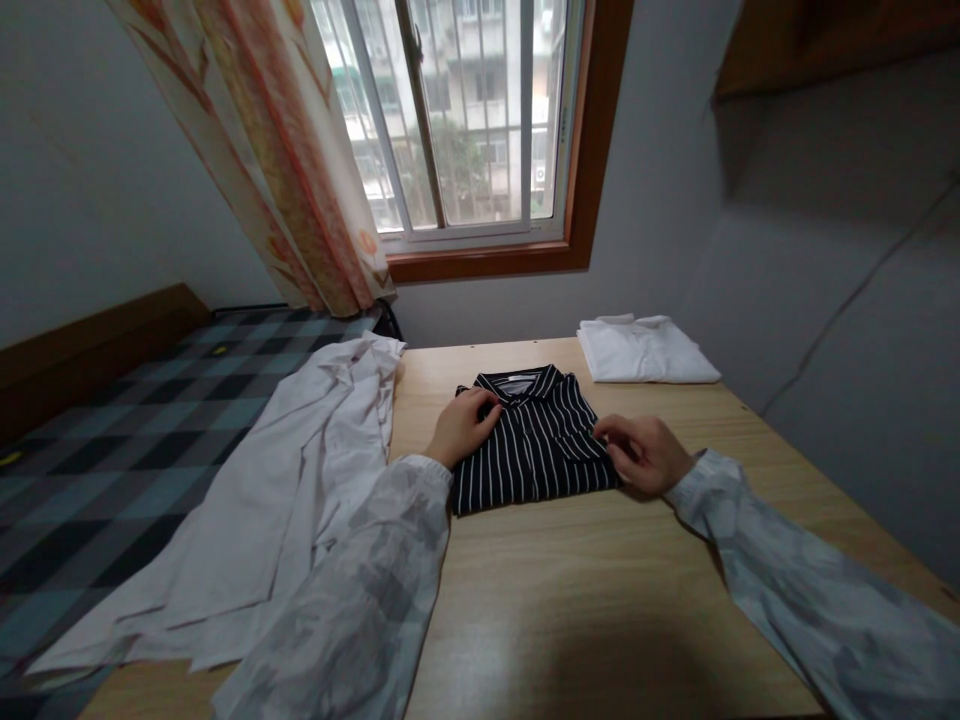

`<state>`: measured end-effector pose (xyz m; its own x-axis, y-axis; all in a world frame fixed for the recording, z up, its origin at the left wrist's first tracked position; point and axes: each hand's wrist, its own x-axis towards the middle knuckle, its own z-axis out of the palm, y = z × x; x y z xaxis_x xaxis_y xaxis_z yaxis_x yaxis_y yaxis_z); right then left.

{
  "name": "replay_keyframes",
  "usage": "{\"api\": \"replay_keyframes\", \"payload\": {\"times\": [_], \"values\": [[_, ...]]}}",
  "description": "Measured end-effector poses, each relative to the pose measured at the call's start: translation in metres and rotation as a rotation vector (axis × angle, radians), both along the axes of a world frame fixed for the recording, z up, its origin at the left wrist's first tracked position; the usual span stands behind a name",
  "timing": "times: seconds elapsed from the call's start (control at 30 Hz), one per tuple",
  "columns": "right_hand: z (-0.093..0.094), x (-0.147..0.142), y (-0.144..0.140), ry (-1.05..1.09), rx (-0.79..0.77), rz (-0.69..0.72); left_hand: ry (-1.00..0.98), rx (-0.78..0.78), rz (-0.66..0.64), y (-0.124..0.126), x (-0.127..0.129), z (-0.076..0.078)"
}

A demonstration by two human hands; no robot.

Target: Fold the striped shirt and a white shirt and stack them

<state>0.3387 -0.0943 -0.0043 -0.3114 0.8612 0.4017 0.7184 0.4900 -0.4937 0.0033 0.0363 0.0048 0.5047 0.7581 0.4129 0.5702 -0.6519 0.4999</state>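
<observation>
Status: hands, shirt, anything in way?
Left hand on striped shirt, near collar. Right hand at its right edge. Shirt folded. Loose white garment lies apart, left.

White-striped black collared shirt point(529, 455) lies folded on wooden table point(517, 580); left hand point(463, 424) on it, right hand point(643, 455) at its edge. Folded white shirt point(646, 352) beyond; loose white shirt point(259, 510), left.

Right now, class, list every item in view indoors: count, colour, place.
Striped shirt: 1, black and white, on table
Table: 1, pale wood, centre
Folded garment: 1, white, table's far right
Loose garment: 1, white, across table's left edge
Checked cover: 1, blue and black, left
Board: 1, brown, far left
Curtain: 1, cream and orange, window's left
Window: 1, brown surround, far wall
Fixture: 1, brown, upper right
Cable: 1, grey, right wall
Sleeves: 2, patterned grey, forearms
Left hand: 1, bare, on shirt's left
Right hand: 1, bare, at shirt's right edge
</observation>
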Motion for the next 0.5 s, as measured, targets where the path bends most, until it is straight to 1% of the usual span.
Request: {"api": "replay_keyframes", "payload": {"times": [0.1, 0.17, 0.23, 0.33, 0.4, 0.5], "values": [[0.000, -0.010, 0.002, 0.039, 0.069, -0.177, 0.000, 0.027, -0.007, 0.002, -0.001, -0.003], [-0.002, -0.017, 0.005, 0.055, 0.017, -0.206, -0.002, 0.046, -0.015, 0.003, -0.001, -0.004], [-0.005, -0.021, 0.006, 0.129, -0.086, -0.151, -0.002, 0.059, -0.017, 0.004, -0.001, -0.006], [-0.009, -0.021, 0.005, 0.302, -0.224, -0.026, 0.001, 0.061, -0.018, 0.004, -0.002, -0.006], [-0.010, -0.018, 0.004, 0.394, -0.281, 0.025, 0.008, 0.061, -0.015, 0.004, -0.001, -0.005], [-0.011, -0.013, 0.004, 0.466, -0.342, 0.067, 0.037, 0.072, 0.020, 0.002, 0.000, -0.004]]}}
